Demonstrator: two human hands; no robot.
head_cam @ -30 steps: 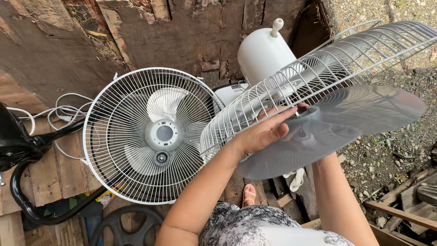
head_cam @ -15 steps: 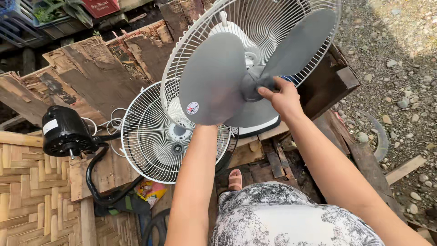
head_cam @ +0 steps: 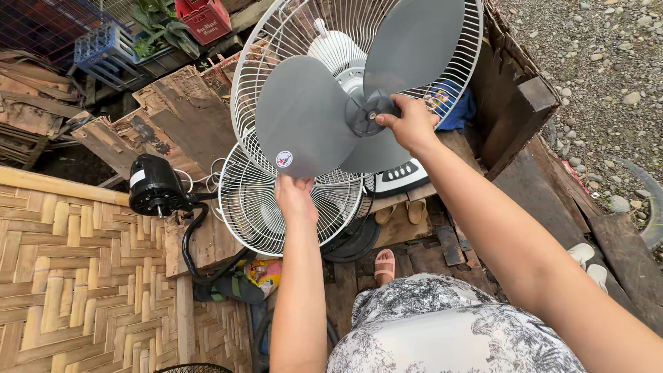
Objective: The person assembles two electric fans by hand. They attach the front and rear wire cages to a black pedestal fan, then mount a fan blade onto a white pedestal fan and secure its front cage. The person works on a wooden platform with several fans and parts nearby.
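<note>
The right hand [head_cam: 409,123] grips the hub [head_cam: 366,114] of a grey fan blade [head_cam: 311,117], fingers closed around the dark centre piece. The left hand [head_cam: 295,197] is raised below it, fingers curled on the lower edge of the blade and the rim of the white guard [head_cam: 276,41] behind it. The blade sits in front of that guard, held up in the air and tilted toward the camera, with the white motor housing [head_cam: 335,48] showing behind the wires. Beneath and behind the left hand lies a second white guard [head_cam: 245,207], resting on rough wooden boards [head_cam: 173,117]. Just left of it is a black motor [head_cam: 153,185] with a black cord [head_cam: 193,249] curling from it. A woven bamboo mat [head_cam: 76,276] fills the lower left. A white control panel [head_cam: 404,176] peeks out under the blade, near a blue cloth [head_cam: 456,110]. Gravel [head_cam: 601,62] covers the ground at the upper right
</note>
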